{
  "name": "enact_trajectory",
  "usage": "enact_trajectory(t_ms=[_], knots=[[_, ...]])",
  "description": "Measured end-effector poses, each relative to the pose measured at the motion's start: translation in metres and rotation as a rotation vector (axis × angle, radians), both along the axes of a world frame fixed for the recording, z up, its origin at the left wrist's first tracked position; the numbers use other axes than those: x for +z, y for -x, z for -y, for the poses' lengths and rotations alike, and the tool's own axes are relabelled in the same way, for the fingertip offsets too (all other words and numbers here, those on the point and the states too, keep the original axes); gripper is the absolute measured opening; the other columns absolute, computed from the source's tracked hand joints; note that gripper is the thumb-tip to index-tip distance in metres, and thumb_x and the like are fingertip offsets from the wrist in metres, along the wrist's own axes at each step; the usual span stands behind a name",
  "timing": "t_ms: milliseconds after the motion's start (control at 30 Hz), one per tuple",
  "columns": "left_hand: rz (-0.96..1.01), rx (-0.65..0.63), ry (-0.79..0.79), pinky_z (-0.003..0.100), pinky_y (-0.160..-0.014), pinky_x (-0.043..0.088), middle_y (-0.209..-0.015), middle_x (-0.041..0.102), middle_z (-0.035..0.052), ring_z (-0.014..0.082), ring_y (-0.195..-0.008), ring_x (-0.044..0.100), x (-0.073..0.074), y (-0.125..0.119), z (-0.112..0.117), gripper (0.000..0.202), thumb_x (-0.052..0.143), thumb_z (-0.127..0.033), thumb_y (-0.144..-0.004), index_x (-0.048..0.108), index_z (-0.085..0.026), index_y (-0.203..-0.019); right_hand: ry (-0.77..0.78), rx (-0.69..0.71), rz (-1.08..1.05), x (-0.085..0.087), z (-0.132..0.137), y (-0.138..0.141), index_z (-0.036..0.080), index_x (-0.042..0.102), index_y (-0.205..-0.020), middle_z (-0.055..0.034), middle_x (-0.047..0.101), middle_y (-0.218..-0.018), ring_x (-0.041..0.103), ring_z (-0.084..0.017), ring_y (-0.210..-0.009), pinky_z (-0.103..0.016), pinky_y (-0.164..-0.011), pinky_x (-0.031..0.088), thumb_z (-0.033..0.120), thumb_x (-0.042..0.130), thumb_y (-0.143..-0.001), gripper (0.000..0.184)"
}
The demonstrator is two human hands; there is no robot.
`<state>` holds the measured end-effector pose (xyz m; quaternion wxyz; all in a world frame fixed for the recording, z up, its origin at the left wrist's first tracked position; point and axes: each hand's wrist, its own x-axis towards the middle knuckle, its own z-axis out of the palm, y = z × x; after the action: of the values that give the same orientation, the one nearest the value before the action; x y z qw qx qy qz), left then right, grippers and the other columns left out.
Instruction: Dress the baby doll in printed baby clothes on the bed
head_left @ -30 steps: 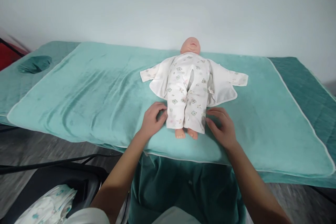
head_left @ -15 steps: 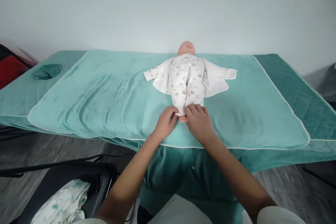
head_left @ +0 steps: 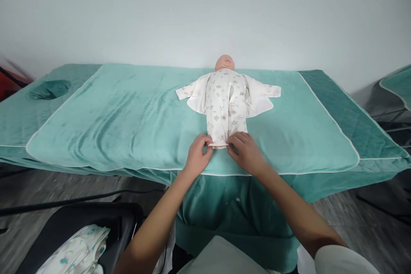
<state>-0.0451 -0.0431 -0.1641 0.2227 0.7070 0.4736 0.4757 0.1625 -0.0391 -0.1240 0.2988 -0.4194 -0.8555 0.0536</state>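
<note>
A baby doll (head_left: pixel 224 62) lies on its back on a teal towel (head_left: pixel 128 115), head toward the wall. It wears white patterned trousers (head_left: pixel 226 111), and an open white top (head_left: pixel 260 96) is spread out under it. My left hand (head_left: pixel 197 158) pinches the cuff of the trouser leg on the left. My right hand (head_left: pixel 247 152) pinches the same cuff from the right side. The doll's feet are hidden behind my hands and the cuffs.
The towel covers a massage table (head_left: pixel 337 94) with a face hole (head_left: pixel 49 89) at the far left. A black bin (head_left: pixel 80 222) at lower left holds folded patterned cloth (head_left: pixel 77 252). Another teal-covered table (head_left: pixel 396 83) shows at the right edge.
Both hands came in from either side of the doll's legs to the trouser cuffs and closed on one cuff. The feet, bare a second ago, are now covered. The camera pulled back.
</note>
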Motion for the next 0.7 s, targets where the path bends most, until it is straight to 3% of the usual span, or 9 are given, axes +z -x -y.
enact_trajectory(t_ms=[133, 267, 400, 567, 700], knots=[[-0.142, 0.013, -0.094, 0.034, -0.087, 0.053, -0.104, 0.064, 0.0056, 0.0193, -0.100, 0.061, -0.003, -0.008, 0.005, 0.026, 0.054, -0.004, -0.084, 0.059, -0.020, -0.105, 0.004, 0.020, -0.125, -0.009, 0.003, -0.019, 0.024, 0.061, -0.112, -0.0079, 0.069, -0.112, 0.062, -0.025, -0.107, -0.042, -0.092, 0.049, 0.014, 0.053, -0.098, 0.018], [-0.313, 0.017, -0.222, 0.040, -0.097, 0.051, -0.115, 0.066, 0.0084, 0.0235, -0.112, 0.059, 0.015, -0.030, 0.000, 0.023, 0.057, -0.017, -0.094, 0.060, -0.021, -0.116, 0.026, -0.199, -0.267, -0.030, -0.001, -0.037, 0.022, 0.056, -0.123, -0.0132, 0.062, -0.121, 0.058, -0.028, -0.116, -0.046, -0.097, 0.051, 0.008, 0.051, -0.091, 0.035], [-0.630, 0.021, -0.142, 0.046, -0.100, 0.047, -0.121, 0.066, 0.0113, 0.0295, -0.121, 0.055, 0.032, -0.054, -0.011, 0.025, 0.056, -0.017, -0.094, 0.061, -0.018, -0.118, 0.125, -0.313, -0.192, -0.050, -0.012, -0.039, 0.020, 0.058, -0.116, -0.0139, 0.063, -0.113, 0.059, -0.031, -0.106, -0.047, -0.088, 0.053, 0.016, 0.060, -0.087, 0.029], [-0.795, 0.070, -0.105, 0.055, -0.112, 0.039, -0.115, 0.068, 0.0104, 0.0302, -0.119, 0.056, 0.036, -0.069, -0.022, 0.018, 0.051, -0.018, -0.096, 0.063, -0.016, -0.108, 0.162, -0.239, -0.323, -0.035, -0.016, -0.032, 0.023, 0.059, -0.094, -0.0052, 0.063, -0.091, 0.060, -0.021, -0.084, -0.036, -0.077, 0.051, 0.022, 0.056, -0.094, 0.004], [-0.744, 0.041, -0.178, 0.057, -0.114, 0.036, -0.107, 0.071, 0.0103, 0.0294, -0.112, 0.058, 0.031, -0.071, -0.024, 0.013, 0.053, -0.019, -0.095, 0.064, -0.017, -0.102, 0.139, -0.131, -0.404, -0.020, -0.011, -0.037, 0.023, 0.058, -0.089, -0.0018, 0.061, -0.085, 0.058, -0.017, -0.077, -0.032, -0.072, 0.049, 0.028, 0.063, -0.094, 0.008]])
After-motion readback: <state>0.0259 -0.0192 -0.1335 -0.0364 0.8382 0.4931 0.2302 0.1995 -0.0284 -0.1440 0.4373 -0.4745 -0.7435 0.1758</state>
